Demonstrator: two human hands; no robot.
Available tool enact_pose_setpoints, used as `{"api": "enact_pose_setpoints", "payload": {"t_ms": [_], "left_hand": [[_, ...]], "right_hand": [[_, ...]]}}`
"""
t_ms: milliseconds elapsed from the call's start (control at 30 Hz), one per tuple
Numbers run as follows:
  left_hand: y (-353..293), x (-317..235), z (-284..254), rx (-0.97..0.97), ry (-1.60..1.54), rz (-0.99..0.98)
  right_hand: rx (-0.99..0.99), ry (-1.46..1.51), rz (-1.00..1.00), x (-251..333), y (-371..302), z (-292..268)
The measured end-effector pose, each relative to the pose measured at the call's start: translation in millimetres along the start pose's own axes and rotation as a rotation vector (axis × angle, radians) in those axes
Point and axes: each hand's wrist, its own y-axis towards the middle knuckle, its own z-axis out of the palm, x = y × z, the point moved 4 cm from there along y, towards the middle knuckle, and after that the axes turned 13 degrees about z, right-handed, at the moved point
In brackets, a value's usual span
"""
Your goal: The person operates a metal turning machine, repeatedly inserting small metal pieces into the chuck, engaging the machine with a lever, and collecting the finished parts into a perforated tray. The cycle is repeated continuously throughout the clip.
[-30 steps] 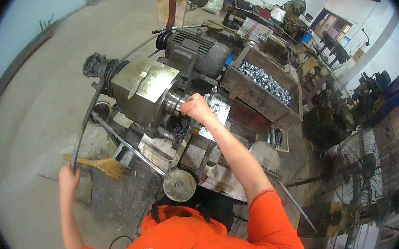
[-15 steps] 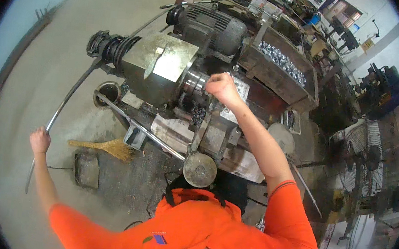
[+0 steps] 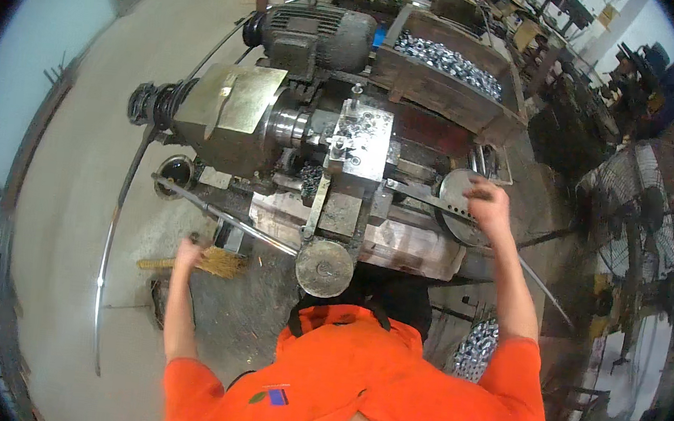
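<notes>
My left hand (image 3: 188, 251) is in the air above a straw broom (image 3: 222, 264), short of the long metal lever (image 3: 227, 218); its fingers are too small and smeared to read. A dark spot shows at its fingertips. On the right, my right hand (image 3: 488, 202) has curled fingers over the round grey disc (image 3: 457, 188), beside a bar with holes (image 3: 427, 196). Whether something small is between those fingers is hidden. Between my hands stands a lathe-like machine with a shiny spindle (image 3: 287, 127) and a steel tool block (image 3: 366, 144). A long thin rod (image 3: 106, 269) slants down at the left, untouched.
Behind the machine are a motor (image 3: 317, 38) and a wooden box (image 3: 446, 91) of small shiny metal parts. More such parts (image 3: 476, 350) lie low by my right side. A round knob (image 3: 323, 268) juts toward me. A caged fan (image 3: 607, 224) stands at the right.
My left hand has let go of the thin rod and moved right, toward the lever. My right hand has left the spindle area and moved right to the grey disc. The view has shifted.
</notes>
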Motion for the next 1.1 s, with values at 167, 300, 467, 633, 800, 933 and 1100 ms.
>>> {"api": "enact_pose_setpoints", "payload": {"t_ms": [167, 300, 467, 633, 800, 933, 1100], "left_hand": [[18, -1, 43, 0.194, 1.018, 0.355], [61, -1, -12, 0.018, 1.112, 0.38], [21, -61, -23, -0.059, 0.778, 0.366], [3, -30, -41, -0.017, 0.267, 0.242], [5, -74, -69, -0.244, -0.323, 0.23], [13, -116, -51, -0.219, -0.254, 0.193], [11, -127, -47, -0.294, -0.276, 0.187]], "right_hand": [[-0.077, -0.024, 0.266, -77, -55, -50], [-0.183, -0.228, 0.325, -154, -73, -85], [-0.383, -0.672, 0.463, -263, -101, -128], [-0.222, -0.959, 0.775, -330, -127, -141], [-0.218, -0.887, 0.772, -316, -181, -112], [-0.009, -0.402, 0.89, -295, -269, -55], [-0.018, 0.176, 0.862, -217, -297, 1]]}}
